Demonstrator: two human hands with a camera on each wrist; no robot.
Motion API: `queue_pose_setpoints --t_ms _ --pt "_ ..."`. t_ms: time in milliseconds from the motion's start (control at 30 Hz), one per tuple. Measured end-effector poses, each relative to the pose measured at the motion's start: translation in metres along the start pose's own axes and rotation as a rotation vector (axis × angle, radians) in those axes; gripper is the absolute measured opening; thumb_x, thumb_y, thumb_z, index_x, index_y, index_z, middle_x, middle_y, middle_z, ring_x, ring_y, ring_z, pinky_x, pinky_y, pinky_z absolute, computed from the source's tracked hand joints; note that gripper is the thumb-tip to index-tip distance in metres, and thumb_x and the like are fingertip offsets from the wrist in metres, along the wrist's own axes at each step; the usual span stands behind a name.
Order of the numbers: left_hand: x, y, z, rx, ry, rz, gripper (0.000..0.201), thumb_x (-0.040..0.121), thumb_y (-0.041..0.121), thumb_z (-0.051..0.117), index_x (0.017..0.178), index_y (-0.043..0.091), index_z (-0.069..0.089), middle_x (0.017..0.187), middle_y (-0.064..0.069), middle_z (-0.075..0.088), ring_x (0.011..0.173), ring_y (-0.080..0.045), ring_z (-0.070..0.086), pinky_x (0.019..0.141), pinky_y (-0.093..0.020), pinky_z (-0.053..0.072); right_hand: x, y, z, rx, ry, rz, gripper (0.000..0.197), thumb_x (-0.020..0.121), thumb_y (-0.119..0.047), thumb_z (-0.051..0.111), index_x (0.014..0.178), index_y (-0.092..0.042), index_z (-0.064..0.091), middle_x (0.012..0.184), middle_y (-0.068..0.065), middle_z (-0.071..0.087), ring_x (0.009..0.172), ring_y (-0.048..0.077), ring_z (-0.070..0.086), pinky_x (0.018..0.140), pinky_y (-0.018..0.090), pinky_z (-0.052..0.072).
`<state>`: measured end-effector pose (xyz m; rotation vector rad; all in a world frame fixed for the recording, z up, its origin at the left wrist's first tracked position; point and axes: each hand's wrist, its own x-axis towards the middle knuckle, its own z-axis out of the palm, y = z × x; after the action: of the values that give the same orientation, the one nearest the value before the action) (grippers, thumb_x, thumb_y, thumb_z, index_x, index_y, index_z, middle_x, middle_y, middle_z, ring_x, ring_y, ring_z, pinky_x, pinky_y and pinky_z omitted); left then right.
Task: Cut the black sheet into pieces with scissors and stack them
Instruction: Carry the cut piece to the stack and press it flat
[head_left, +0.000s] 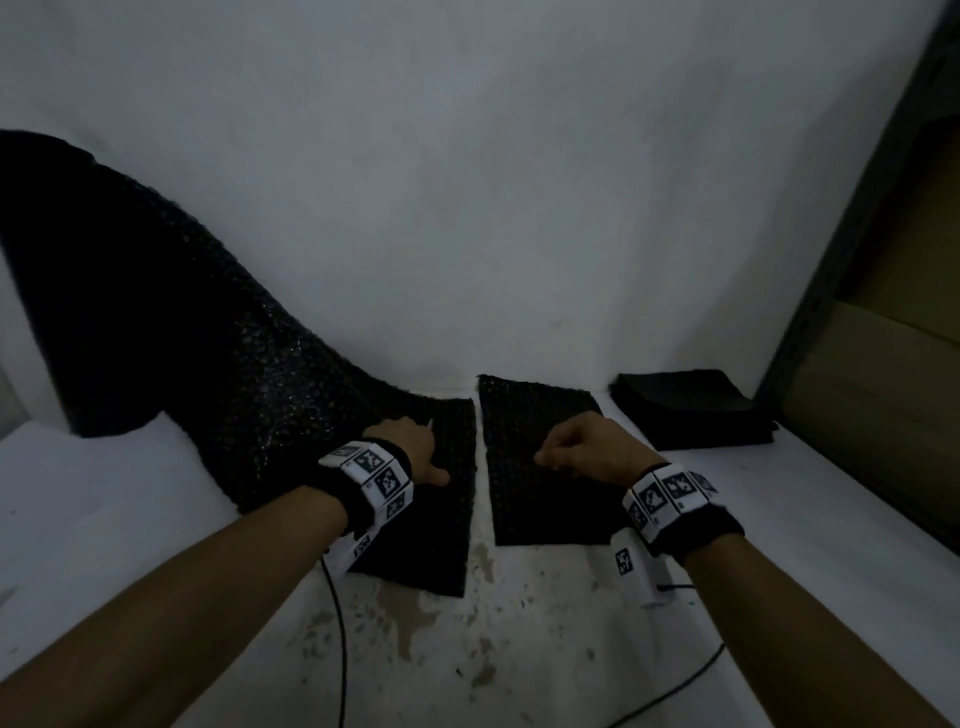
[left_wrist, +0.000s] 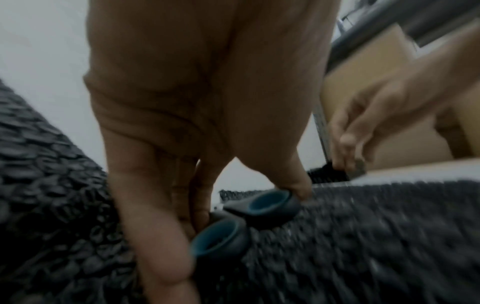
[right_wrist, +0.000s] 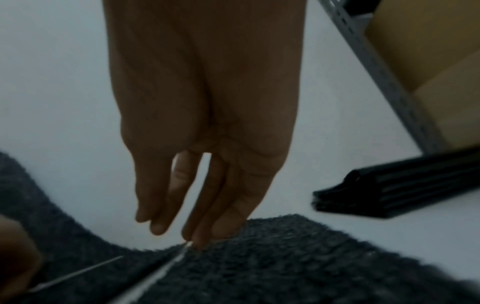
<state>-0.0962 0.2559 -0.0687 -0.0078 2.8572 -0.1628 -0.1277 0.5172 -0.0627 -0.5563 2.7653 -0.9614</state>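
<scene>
A rectangular piece of black textured mat (head_left: 540, 462) lies flat on the white bench (head_left: 156, 519), already parted from the long black sheet of the same bumpy material (head_left: 208, 364) by a narrow strip of bare bench running away from the person. Its long axis points straight ahead, parallel to that gap. The right hand (head_left: 587, 449) is directly above this piece, fingers curled downward, their tips (right_wrist: 200, 236) at the mat's far left corner beside the cut edge; from the right wrist view I cannot tell for certain whether they pinch it or only touch it.

The left hand (head_left: 415, 447) rests on the cut end of the long sheet, on the other side of the gap. The left wrist view shows it holding a pair of dark-handled scissors with blue-lined finger loops (left_wrist: 241, 222), thumb at one loop and fingers at the other. The rest of that sheet rises to the left and curls up against the white wall.

The stack of black cut pieces (head_left: 691, 410) sits on the bench to the right of the loose piece, just beyond the right hand and well apart from the left. So the right hand is plainly the nearer one, and I judge the coming move to be a short carry rightward onto that stack.
</scene>
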Motion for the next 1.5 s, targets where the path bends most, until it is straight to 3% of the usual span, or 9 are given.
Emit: queue_pose_setpoints --t_ms 133,267,367,500,900,1100,1200,1333,1500 --pt "-0.004 0.01 0.003 0.088 -0.004 -0.043 0.068 0.09 0.066 0.054 0.129 0.011 0.056 0.118 -0.007 0.061 0.104 -0.027 0.062 0.071 -0.034 0.045 -0.015 0.014 -0.009 -0.166 -0.045 0.006 0.008 0.084 -0.037 0.078 0.081 -0.03 0.08 0.078 -0.017 0.07 0.072 -0.007 0.059 0.065 0.007 0.041" --pt "-0.014 0.025 -0.009 0.216 0.09 -0.023 0.064 0.086 0.069 0.057 0.116 0.012 0.061 0.106 -0.005 0.062 0.099 -0.024 0.064 0.07 -0.031 0.043 -0.028 0.031 -0.016 -0.305 -0.197 0.065 0.025 0.078 -0.033 0.084 0.101 -0.024 0.079 0.101 -0.011 0.071 0.089 0.001 0.06 0.079 0.012 0.042" --pt "-0.013 0.043 -0.01 0.035 0.251 0.274 0.053 0.086 0.058 0.066 0.113 0.014 0.058 0.11 -0.006 0.06 0.099 -0.027 0.062 0.07 -0.033 0.047 -0.037 0.041 -0.018 -0.359 -0.238 0.123 0.039 0.072 -0.039 0.087 0.108 -0.026 0.076 0.106 -0.01 0.068 0.099 0.008 0.06 0.081 0.018 0.042" --pt "-0.015 0.083 -0.001 -0.146 -0.025 0.574 0.057 0.077 0.056 0.077 0.112 0.014 0.061 0.112 -0.004 0.059 0.098 -0.025 0.058 0.086 -0.04 0.051 -0.049 0.046 -0.015 -0.313 -0.2 0.125 0.038 0.071 -0.043 0.087 0.105 -0.028 0.077 0.099 -0.012 0.067 0.094 0.007 0.06 0.078 0.018 0.043" --pt "-0.013 0.091 0.011 -0.192 0.034 0.533 0.018 0.091 0.029 0.068 0.097 0.012 0.066 0.1 -0.006 0.066 0.093 -0.025 0.063 0.082 -0.034 0.053 -0.083 0.044 -0.013 -0.268 -0.211 0.177 0.058 0.056 -0.068 0.085 0.106 -0.041 0.072 0.111 -0.016 0.063 0.102 0.007 0.058 0.088 0.024 0.049" --pt "-0.015 0.072 -0.011 -0.546 -0.085 0.432 0.028 0.098 0.035 0.058 0.087 0.009 0.055 0.082 -0.009 0.053 0.078 -0.02 0.049 0.065 -0.027 0.039 -0.084 0.04 -0.026 -0.205 -0.146 0.115 0.004 0.087 -0.026 0.072 0.089 -0.025 0.069 0.092 -0.003 0.066 0.091 0.017 0.062 0.076 0.024 0.048" --pt "-0.023 0.063 -0.014 -0.727 -0.136 0.392 0.054 0.082 0.058 0.071 0.107 0.011 0.063 0.101 -0.003 0.065 0.095 -0.019 0.063 0.075 -0.028 0.052 -0.086 0.038 -0.033 0.019 -0.071 0.144 0.004 0.09 -0.019 0.07 0.087 -0.019 0.072 0.082 -0.005 0.069 0.079 0.01 0.064 0.068 0.018 0.048" --pt "-0.024 0.058 -0.005 -0.971 -0.183 0.362 0.026 0.082 0.021 0.081 0.101 0.008 0.069 0.098 -0.011 0.073 0.089 -0.024 0.071 0.087 -0.051 0.058 -0.088 0.048 -0.033 0.27 0.002 0.243 0.015 0.088 -0.018 0.075 0.101 -0.012 0.075 0.093 0.006 0.077 0.09 0.024 0.073 0.077 0.027 0.058" --pt "-0.02 0.061 0.004 -1.006 -0.18 0.227 0.009 0.093 0.012 0.068 0.098 0.006 0.064 0.089 -0.012 0.067 0.078 -0.022 0.067 0.076 -0.044 0.061 -0.096 0.062 -0.031 0.524 -0.112 0.424 0.04 0.078 -0.009 0.084 0.115 -0.004 0.069 0.108 0.015 0.075 0.103 0.032 0.071 0.09 0.043 0.058"
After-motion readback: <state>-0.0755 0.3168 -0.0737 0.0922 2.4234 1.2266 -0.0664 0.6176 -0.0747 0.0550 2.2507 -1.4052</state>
